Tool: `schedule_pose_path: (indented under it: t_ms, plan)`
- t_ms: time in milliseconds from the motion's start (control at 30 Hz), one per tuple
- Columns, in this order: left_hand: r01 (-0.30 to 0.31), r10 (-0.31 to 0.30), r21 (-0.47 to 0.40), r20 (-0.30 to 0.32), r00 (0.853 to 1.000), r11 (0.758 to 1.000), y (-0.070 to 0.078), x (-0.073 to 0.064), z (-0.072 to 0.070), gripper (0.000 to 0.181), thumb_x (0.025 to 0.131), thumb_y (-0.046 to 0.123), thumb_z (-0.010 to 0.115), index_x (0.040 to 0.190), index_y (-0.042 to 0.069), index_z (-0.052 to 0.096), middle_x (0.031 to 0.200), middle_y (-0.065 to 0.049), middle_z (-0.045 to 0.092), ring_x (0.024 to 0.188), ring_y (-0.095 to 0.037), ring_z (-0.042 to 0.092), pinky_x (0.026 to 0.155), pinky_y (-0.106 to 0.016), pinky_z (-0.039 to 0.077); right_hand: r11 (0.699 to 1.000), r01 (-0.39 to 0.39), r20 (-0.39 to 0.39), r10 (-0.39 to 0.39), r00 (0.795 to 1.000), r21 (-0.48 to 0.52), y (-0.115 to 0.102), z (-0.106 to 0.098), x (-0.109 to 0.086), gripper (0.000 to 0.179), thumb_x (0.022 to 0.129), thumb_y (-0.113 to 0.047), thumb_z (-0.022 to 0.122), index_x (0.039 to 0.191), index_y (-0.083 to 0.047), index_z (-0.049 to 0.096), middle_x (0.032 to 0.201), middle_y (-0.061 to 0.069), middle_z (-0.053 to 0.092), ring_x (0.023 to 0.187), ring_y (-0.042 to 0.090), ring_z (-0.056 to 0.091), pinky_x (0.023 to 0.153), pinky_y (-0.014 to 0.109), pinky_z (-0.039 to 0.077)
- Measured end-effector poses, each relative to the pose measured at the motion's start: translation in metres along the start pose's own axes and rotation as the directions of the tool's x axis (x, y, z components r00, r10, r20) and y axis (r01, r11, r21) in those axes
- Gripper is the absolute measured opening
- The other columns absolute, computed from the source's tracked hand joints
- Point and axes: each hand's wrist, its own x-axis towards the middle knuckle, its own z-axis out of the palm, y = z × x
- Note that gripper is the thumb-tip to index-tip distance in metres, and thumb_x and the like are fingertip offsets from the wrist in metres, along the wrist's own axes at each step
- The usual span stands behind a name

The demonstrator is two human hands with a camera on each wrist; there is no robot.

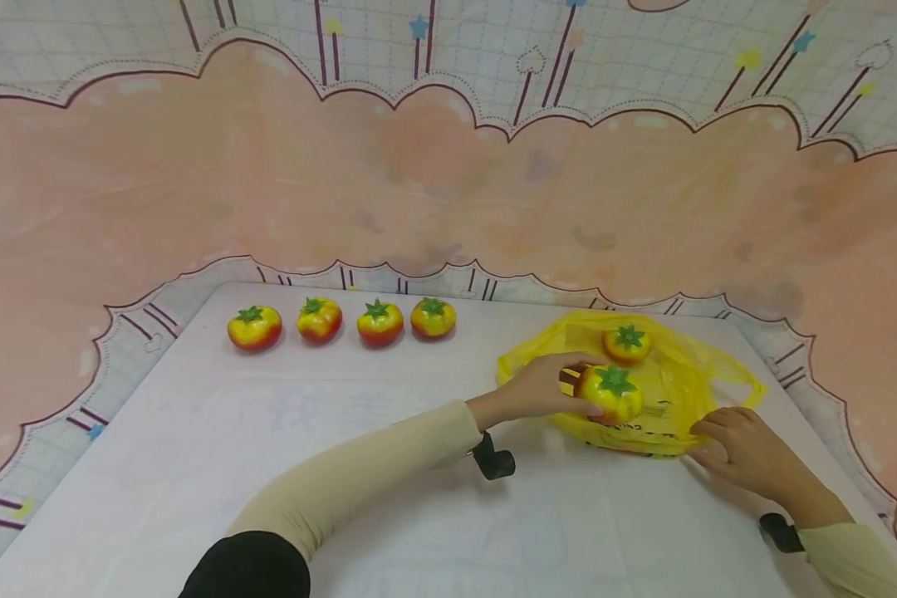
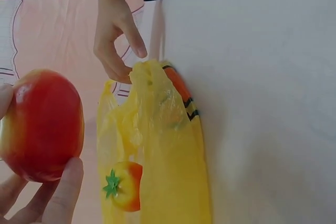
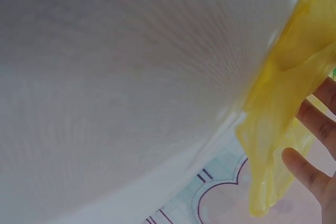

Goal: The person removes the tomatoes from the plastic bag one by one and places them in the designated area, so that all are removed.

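My left hand holds a red-and-yellow artificial tomato with a green star-shaped top, over a yellow plastic bag. In the left wrist view, my fingertips grip the red underside of this tomato. A second tomato sits in the bag, partly behind its plastic in the left wrist view. At the bag's near right edge is my right hand. Its fingers touch the bag, while the thumb stands apart from them.
Several matching tomatoes stand in a row along the back left of the white table. Behind the table hangs a patterned pink cloth. The bag's loose handle spreads toward the table's right edge.
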Motion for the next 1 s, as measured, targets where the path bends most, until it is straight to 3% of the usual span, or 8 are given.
schedule_pose_path:
  t_ms: [533, 733, 1000]
  plan:
    - [0.055, -0.055, -0.021, -0.006, 0.998, 0.998, -0.005, -0.04, -0.021, 0.062, 0.08, 0.027, 0.075, 0.135, 0.019, 0.049, 0.133, -0.002, 0.054, 0.114, -0.015, 0.057, 0.09, -0.017, 0.05, 1.0, 0.012, -0.021, -0.012, 1.0, -0.017, 0.001, 0.002, 0.0, 0.024, 0.073, -0.028, 0.077, 0.087, -0.01, 0.07, 0.089, 0.006, 0.069, 0.092, 0.033, 0.061, 0.088, 0.055, 0.041]
    - [0.059, -0.057, -0.08, 0.018, 0.998, 0.995, -0.004, -0.052, -0.035, 0.062, 0.079, 0.022, 0.076, 0.135, 0.018, 0.05, 0.133, -0.004, 0.053, 0.114, -0.018, 0.057, 0.084, -0.017, 0.053, 1.0, -0.02, 0.021, 0.021, 1.0, -0.011, -0.002, 0.0, 0.001, 0.025, 0.075, -0.029, 0.076, 0.089, -0.009, 0.07, 0.092, 0.007, 0.069, 0.094, 0.034, 0.06, 0.09, 0.055, 0.04]
    - [0.068, -0.065, -0.109, 0.034, 0.997, 0.992, -0.009, -0.064, -0.058, 0.06, 0.081, 0.02, 0.074, 0.136, 0.016, 0.049, 0.136, -0.006, 0.051, 0.118, -0.022, 0.055, 0.09, -0.024, 0.053, 1.0, -0.025, 0.017, 0.026, 1.0, -0.011, -0.003, 0.0, 0.0, 0.025, 0.075, -0.03, 0.075, 0.088, -0.009, 0.07, 0.092, 0.007, 0.069, 0.095, 0.034, 0.06, 0.089, 0.055, 0.04]
